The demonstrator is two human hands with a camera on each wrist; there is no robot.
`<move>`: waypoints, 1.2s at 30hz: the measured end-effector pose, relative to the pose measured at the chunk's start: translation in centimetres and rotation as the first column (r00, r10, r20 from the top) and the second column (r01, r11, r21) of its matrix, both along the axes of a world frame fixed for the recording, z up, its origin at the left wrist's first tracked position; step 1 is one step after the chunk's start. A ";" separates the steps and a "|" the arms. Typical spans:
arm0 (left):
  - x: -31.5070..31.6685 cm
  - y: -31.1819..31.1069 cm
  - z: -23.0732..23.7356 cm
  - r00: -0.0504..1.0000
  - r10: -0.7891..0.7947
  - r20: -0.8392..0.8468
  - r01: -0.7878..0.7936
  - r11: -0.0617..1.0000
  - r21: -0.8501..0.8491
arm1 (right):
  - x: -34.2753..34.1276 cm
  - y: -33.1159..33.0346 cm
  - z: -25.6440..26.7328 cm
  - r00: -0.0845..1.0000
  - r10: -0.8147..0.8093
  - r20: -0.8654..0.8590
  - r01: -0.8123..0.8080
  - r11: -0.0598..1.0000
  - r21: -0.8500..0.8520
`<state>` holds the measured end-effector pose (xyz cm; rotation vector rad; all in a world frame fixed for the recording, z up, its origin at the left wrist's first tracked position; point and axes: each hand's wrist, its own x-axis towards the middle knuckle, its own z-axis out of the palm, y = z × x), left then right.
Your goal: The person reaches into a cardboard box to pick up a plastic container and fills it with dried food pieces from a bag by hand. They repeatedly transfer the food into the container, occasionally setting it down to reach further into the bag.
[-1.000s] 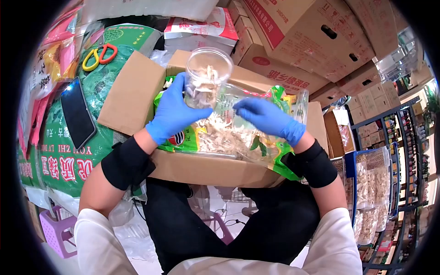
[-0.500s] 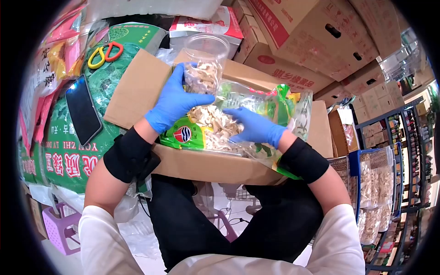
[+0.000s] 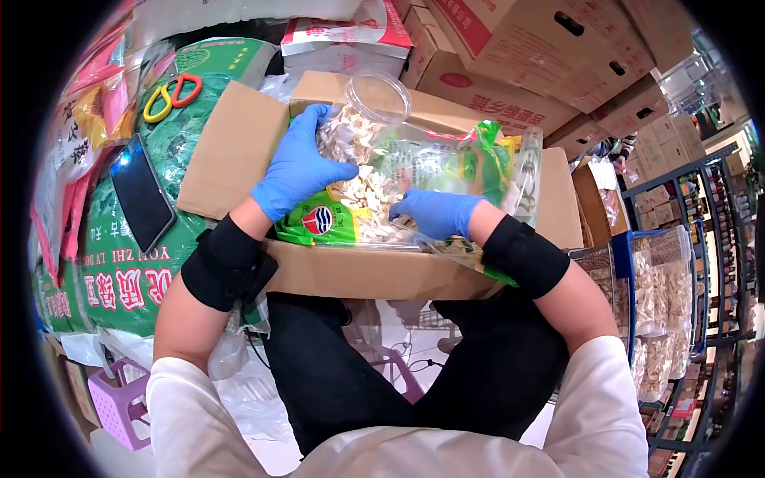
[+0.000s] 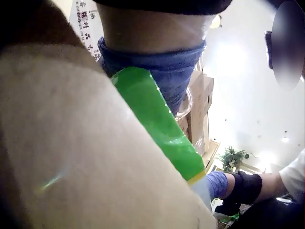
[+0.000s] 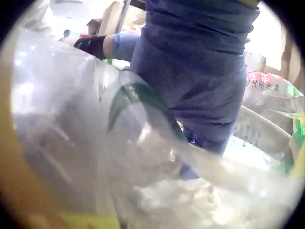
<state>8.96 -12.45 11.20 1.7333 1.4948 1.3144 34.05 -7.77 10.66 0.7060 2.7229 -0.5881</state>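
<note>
Against the curled fingers of my left hand (image 3: 299, 169) is a clear round plastic tub (image 3: 348, 137), tilted, holding pale dried slices; my thumb lies along its near side and my fingers wrap its left side. My right hand (image 3: 438, 213) is bent down at the loose pale slices (image 3: 374, 199) in the green-edged clear plastic bag (image 3: 319, 225), right of the tub; its fingertips are partly hidden, so I cannot tell whether they pinch any. Crinkled film from the bag stands across the right wrist view. Around both hands is an open brown cardboard box (image 3: 366, 273), one flap up beside my left fingers. Farther left, a black phone (image 3: 142, 195) and scissors with yellow and orange handles (image 3: 186, 91) rest on a green printed sack (image 3: 103, 231). Beyond my right fingers stand large printed cartons (image 3: 518, 84).
</note>
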 end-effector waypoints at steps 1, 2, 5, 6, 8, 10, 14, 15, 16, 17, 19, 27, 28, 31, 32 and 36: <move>0.0 0.0 -0.1 0.999 -0.002 -0.041 0.001 1.000 -0.016 | -0.3 0.4 -0.6 0.998 -0.010 0.064 0.012 0.999 -0.040; 0.0 -0.1 0.1 0.999 -0.007 -0.042 0.006 1.000 -0.013 | -0.5 0.5 -0.6 0.992 -0.020 0.126 0.030 0.997 -0.077; 0.2 -0.4 0.5 0.997 -0.027 -0.068 0.025 0.999 -0.035 | 0.5 0.7 0.3 0.995 -0.091 -0.045 0.090 0.996 -0.015; 0.2 -0.3 0.4 0.997 -0.025 -0.073 0.023 0.999 -0.024 | 0.8 0.8 1.3 0.995 -0.090 -0.041 0.090 0.996 -0.013; 0.2 -0.4 0.0 0.997 -0.015 -0.072 0.015 1.000 -0.010 | 1.3 1.4 3.8 0.992 -0.099 -0.084 0.100 0.995 0.007; 0.2 -0.2 -0.1 0.997 -0.051 -0.065 0.050 0.999 -0.010 | 2.1 1.7 6.0 0.981 -0.134 -0.137 0.136 0.991 0.000; 0.6 -0.8 0.3 0.988 -0.046 -0.145 0.043 0.999 -0.022 | 3.8 2.3 9.5 0.937 -0.225 -0.268 0.228 0.973 -0.019; 0.8 -1.0 0.6 0.989 -0.045 -0.142 0.043 0.999 -0.017 | 3.9 2.2 10.4 0.907 -0.276 -0.319 0.274 0.960 -0.053; 1.0 -1.1 0.9 0.986 -0.087 -0.144 0.078 0.995 -0.066 | 3.9 2.2 11.2 0.908 -0.276 -0.317 0.275 0.960 -0.049; 1.1 -1.1 1.0 0.981 -0.129 -0.145 0.113 0.987 -0.116 | 3.8 2.1 11.9 0.851 -0.362 -0.380 0.321 0.932 -0.167; 1.5 -0.8 -0.3 0.973 -0.157 -0.169 0.137 0.983 -0.122 | 3.7 2.0 13.2 0.705 -0.538 -0.462 0.371 0.835 -0.406; 2.1 -1.1 -0.6 0.948 -0.203 -0.246 0.184 0.978 -0.100 | -0.2 0.7 10.8 0.766 -0.340 -0.545 0.268 0.940 -0.210; 2.1 -1.1 -0.7 0.946 -0.206 -0.249 0.184 0.977 -0.108 | -0.3 0.5 11.0 0.766 -0.350 -0.539 0.245 0.934 -0.258; 1.8 -0.8 -0.7 0.947 -0.226 -0.226 0.206 0.972 -0.111 | -0.2 0.0 12.1 0.710 -0.455 -0.537 0.243 0.875 -0.420; 1.8 -0.9 -0.6 0.948 -0.225 -0.225 0.204 0.973 -0.112 | 0.0 0.0 12.7 0.736 -0.461 -0.496 0.266 0.870 -0.415; 2.0 -1.0 -0.4 0.952 -0.224 -0.209 0.201 0.971 -0.127 | 0.3 0.4 12.0 0.682 -0.509 -0.526 0.243 0.836 -0.492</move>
